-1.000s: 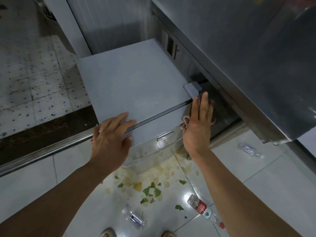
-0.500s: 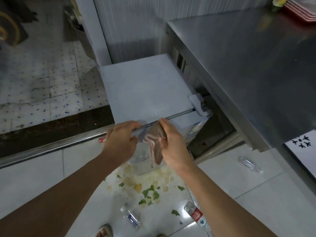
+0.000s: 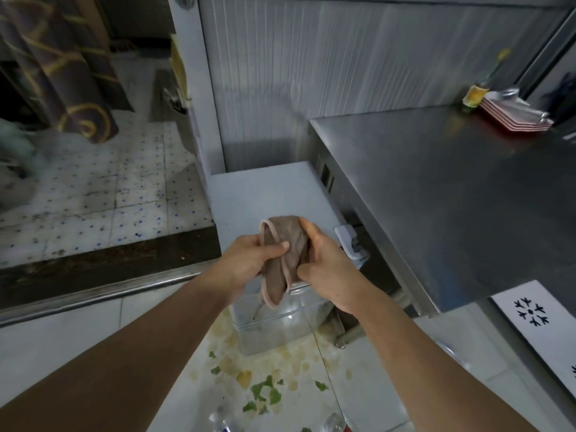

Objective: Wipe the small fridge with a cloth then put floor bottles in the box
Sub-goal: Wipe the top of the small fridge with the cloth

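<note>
Both the left hand (image 3: 249,260) and the right hand (image 3: 324,263) pinched the cloth (image 3: 282,244), which looked soft, light and easy to bunch anywhere.

A brown cloth (image 3: 282,251) of soft, matt terry with a pale stitched hem hangs before the small fridge (image 3: 268,198), its top smooth, satin, painted grey. Beside it, a brushed steel tabletop (image 3: 452,194) shows a dull sheen. Glossy white floor tiles (image 3: 62,341) gleam below; the ribbed wall panel (image 3: 327,88) looks like metal.
</note>
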Available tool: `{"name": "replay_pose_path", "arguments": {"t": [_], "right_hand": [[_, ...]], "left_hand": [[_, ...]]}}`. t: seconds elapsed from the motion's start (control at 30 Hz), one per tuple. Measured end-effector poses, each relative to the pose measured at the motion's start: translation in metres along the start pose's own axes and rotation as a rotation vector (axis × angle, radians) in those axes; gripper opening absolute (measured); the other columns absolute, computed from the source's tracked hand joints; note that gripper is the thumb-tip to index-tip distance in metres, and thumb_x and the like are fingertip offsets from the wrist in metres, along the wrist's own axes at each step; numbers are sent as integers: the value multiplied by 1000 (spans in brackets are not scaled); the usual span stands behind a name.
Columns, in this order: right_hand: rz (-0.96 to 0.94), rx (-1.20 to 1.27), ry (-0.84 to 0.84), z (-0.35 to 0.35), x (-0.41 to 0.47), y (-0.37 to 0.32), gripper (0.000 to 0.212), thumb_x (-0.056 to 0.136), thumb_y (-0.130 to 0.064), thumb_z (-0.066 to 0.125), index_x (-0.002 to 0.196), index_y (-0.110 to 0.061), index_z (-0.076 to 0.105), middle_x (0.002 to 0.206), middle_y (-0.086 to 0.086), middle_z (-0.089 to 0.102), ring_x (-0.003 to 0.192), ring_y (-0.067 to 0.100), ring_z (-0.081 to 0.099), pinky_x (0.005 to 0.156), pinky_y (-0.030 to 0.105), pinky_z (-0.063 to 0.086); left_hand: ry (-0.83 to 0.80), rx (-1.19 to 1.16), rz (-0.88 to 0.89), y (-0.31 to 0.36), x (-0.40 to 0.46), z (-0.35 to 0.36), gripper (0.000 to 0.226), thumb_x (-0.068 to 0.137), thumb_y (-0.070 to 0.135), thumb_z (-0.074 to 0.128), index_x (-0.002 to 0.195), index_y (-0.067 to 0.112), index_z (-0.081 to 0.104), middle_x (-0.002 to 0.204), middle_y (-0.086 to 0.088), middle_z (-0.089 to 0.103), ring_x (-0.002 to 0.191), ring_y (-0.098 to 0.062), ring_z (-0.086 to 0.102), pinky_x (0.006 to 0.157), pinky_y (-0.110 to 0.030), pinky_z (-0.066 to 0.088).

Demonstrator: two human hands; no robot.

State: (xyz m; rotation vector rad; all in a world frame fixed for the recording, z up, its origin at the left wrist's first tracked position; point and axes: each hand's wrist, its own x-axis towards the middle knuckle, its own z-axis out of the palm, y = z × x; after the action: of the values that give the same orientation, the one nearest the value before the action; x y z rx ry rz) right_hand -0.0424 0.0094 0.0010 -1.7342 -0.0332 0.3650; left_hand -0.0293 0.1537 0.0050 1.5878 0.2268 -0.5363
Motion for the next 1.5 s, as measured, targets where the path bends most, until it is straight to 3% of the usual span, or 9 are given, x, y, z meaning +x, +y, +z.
{"name": "replay_pose_path", "arguments": {"t": [0.17,0.47,0.63,0.77,0.93,1.13,1.3,1.4,1.5], "right_hand": [[143,117,112,-13,0,-5,82,83,15,57,149,-16,20,135,0,49,105,10,57,82,26,52],[264,644,-123,-34,10,-3,56,76,4,65,129,-7,48,121,18,61,113,31,59,98,44,47],[148,400,116,-45,17,-6,46,86,4,62,120,-27,58,116,19,59,104,30,62,84,43,56],[147,238,47,-51,20,1,54,80,2,69,124,-27,59,117,8,59,106,22,61,86,37,56],[1,-555,251,-52,24,18,43,73,-10,78,113,-18,65,100,-12,48,87,-1,50,76,4,39],[-118,-736,580,-68,28,30,24,69,-12,82,75,-12,58,103,1,56,77,4,57,71,13,50],[-241,-1115,593,-67,30,49,36,62,-10,85,87,-1,61,104,13,62,76,26,66,63,28,54],[19,-1196,300,-46,32,91,53,82,-48,65,122,-14,53,141,5,43,116,20,55,91,30,50],[-54,-1148,371,-35,37,110,51,93,-38,53,137,-14,46,145,6,43,127,23,47,101,33,44]], "left_hand": [[122,-207,-20,13,-5,-6,17,89,2,52,100,3,64,103,-20,68,93,-31,65,88,-41,51],[100,-228,31,34,-1,-16,18,93,7,49,105,8,62,93,-10,70,84,-23,66,74,-34,52],[376,127,-5,24,20,-14,35,90,24,61,122,27,47,107,-1,52,94,-21,59,86,-38,51],[78,-109,3,14,32,-17,45,85,12,67,123,32,51,124,-8,54,109,-27,59,97,-43,49],[68,639,238,4,55,-15,43,68,-2,73,106,18,69,114,1,64,106,-15,59,94,-28,48],[205,1038,579,19,107,6,22,68,20,80,87,16,71,111,-4,51,107,-22,46,86,-38,47],[161,1199,801,10,142,30,39,76,9,69,113,21,64,126,-4,46,112,-26,44,83,-38,43],[-24,1446,632,-23,156,15,70,74,-1,58,137,28,45,150,-2,26,132,-28,28,100,-40,33],[11,1376,598,-46,163,-11,70,73,-4,54,136,25,46,151,-1,27,133,-27,27,101,-38,29]]}}
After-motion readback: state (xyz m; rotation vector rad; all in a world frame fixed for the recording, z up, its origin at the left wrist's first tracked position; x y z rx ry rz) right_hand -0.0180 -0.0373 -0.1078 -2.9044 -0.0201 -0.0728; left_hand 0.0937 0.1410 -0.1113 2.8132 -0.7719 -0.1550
